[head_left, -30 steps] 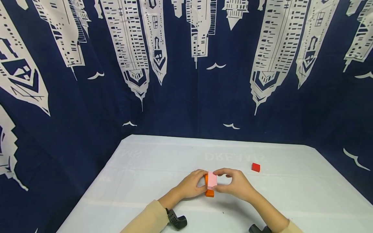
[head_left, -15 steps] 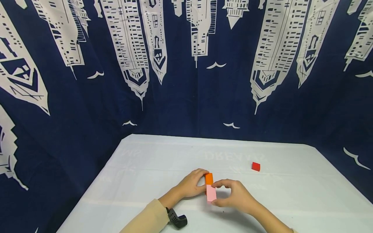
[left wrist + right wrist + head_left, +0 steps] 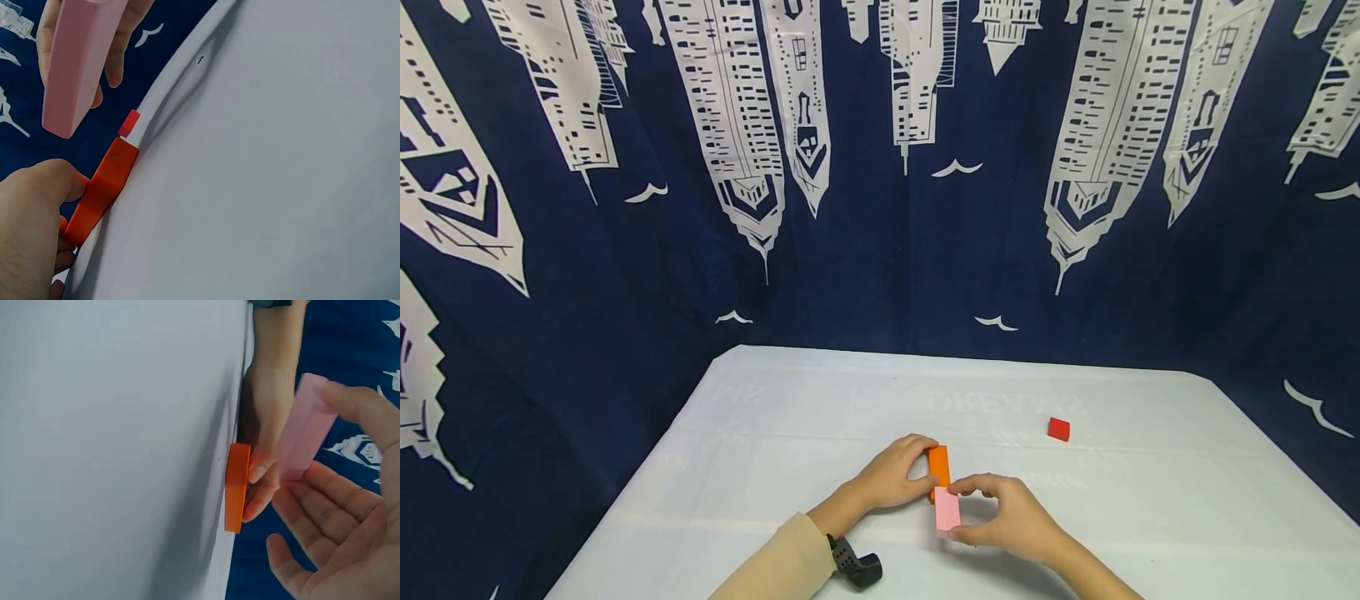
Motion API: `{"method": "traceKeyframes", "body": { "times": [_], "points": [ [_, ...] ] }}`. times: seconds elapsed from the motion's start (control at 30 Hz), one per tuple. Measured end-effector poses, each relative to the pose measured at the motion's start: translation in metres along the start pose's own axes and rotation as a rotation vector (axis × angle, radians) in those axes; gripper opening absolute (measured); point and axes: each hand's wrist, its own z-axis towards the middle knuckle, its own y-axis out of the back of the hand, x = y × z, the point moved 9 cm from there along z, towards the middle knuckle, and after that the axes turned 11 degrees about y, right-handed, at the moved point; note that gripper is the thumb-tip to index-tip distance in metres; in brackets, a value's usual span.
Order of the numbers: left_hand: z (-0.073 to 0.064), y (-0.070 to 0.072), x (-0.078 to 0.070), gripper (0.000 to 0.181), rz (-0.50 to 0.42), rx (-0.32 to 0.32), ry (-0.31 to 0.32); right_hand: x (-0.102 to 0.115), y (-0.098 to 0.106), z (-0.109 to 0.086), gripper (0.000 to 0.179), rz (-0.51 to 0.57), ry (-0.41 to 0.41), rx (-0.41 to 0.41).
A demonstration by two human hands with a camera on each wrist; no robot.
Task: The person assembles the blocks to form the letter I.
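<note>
Near the middle of the table, an orange rectangular block (image 3: 939,463) lies on the white cloth, its long side pointing away from me. My left hand (image 3: 889,475) pinches it from the left; the thumb and fingers also show around the orange block (image 3: 105,187) in the left wrist view. A pale pink block (image 3: 947,512) is held between the thumb and fingers of my right hand (image 3: 1013,518). In the right wrist view, the pink block (image 3: 306,428) is raised off the table, higher than the orange one. From the head, it overlaps the orange block's near end.
A small red block (image 3: 1058,430) sits farther back on the right of the white-covered table (image 3: 775,433). Behind the table hangs a dark blue curtain (image 3: 865,267) printed with white buildings and birds. A black wrist device (image 3: 857,568) is on the left forearm.
My right hand has brought the pink block toward me, from over the orange block to its near end, uncovering the orange top. The left hand has stayed on the orange block.
</note>
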Motion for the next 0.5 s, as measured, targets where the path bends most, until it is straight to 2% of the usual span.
{"method": "traceKeyframes", "body": {
  "times": [0.13,0.37,0.5],
  "points": [
    [-0.002,0.002,0.000,0.047,-0.003,-0.011,-0.010,-0.003,-0.005,-0.001,0.046,0.008,0.008,0.004],
    [-0.003,0.003,0.002,0.049,-0.008,-0.007,0.011,-0.008,-0.014,0.000,0.049,-0.020,0.018,0.031],
    [-0.001,0.002,0.001,0.048,-0.009,-0.003,-0.004,-0.010,-0.015,-0.002,0.050,-0.032,0.007,0.025]
  ]
}}
